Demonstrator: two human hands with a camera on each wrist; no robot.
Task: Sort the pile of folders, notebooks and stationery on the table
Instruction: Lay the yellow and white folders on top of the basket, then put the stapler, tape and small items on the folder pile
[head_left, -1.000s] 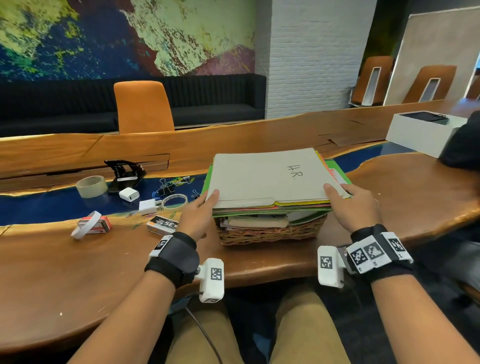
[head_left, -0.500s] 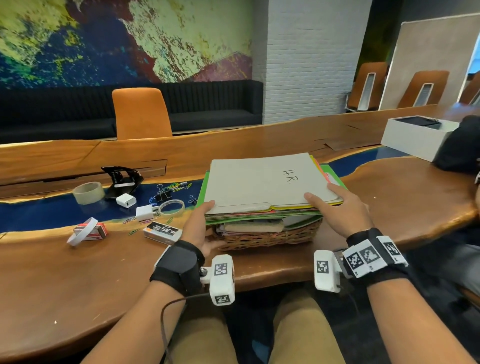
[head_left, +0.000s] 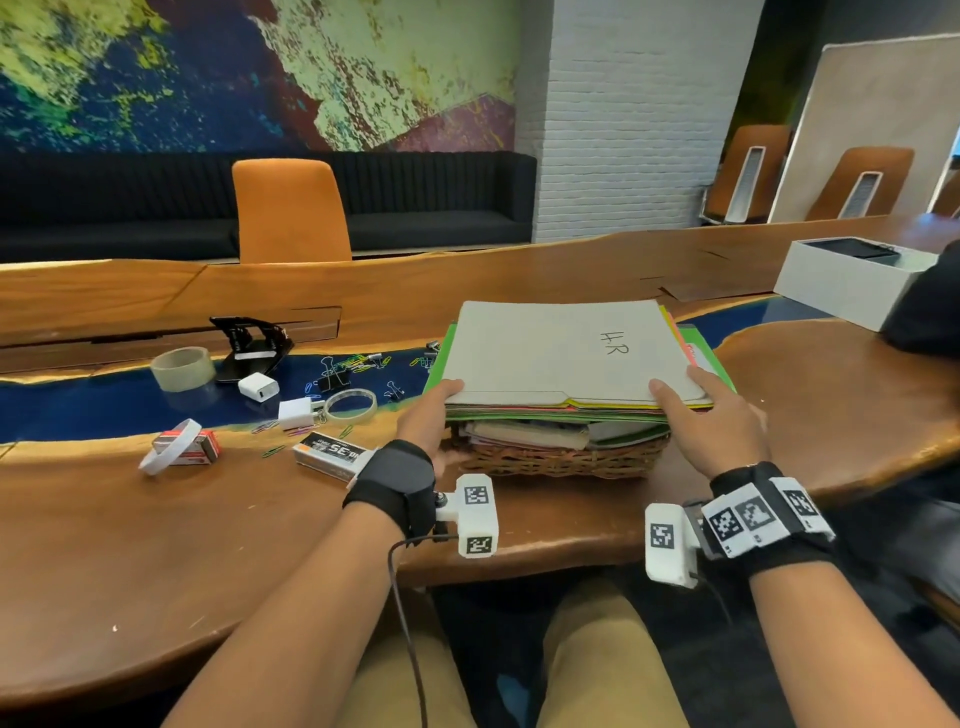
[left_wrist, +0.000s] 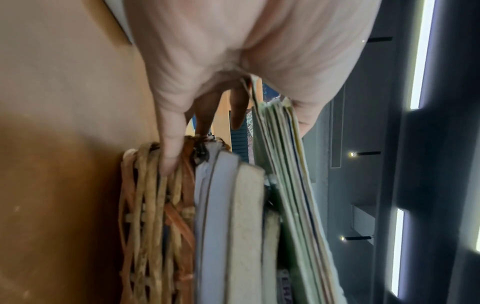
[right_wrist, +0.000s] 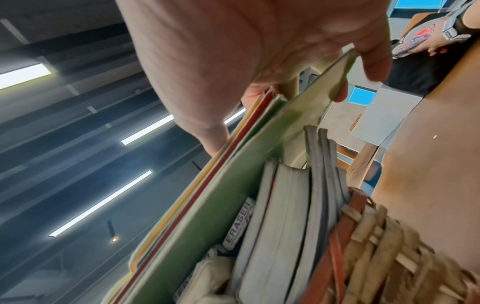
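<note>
A stack of folders (head_left: 566, 358), topped by a beige one marked "HR", lies over a wicker basket (head_left: 561, 460) on the wooden table. My left hand (head_left: 428, 415) grips the stack's near left corner, thumb on top, fingers underneath (left_wrist: 236, 111); its little finger touches the basket rim (left_wrist: 145, 185). My right hand (head_left: 711, 421) grips the near right corner the same way, fingers under the green folder (right_wrist: 298, 123). Notebooks (right_wrist: 283, 216) and an eraser (right_wrist: 240, 224) sit in the basket beneath the lifted folders (left_wrist: 291, 185).
Left of the basket lie a staples box (head_left: 332, 454), tape rolls (head_left: 182, 368), white chargers (head_left: 258, 387), binder clips and paper clips (head_left: 343, 369), a black hole punch (head_left: 252, 340). A white box (head_left: 847, 283) stands at the far right. Another person's arm (right_wrist: 441, 35) shows in the right wrist view.
Both hands have slid inward along the stack's near edge and taken hold of it; the folders' near edge now sits slightly raised off the basket's contents.
</note>
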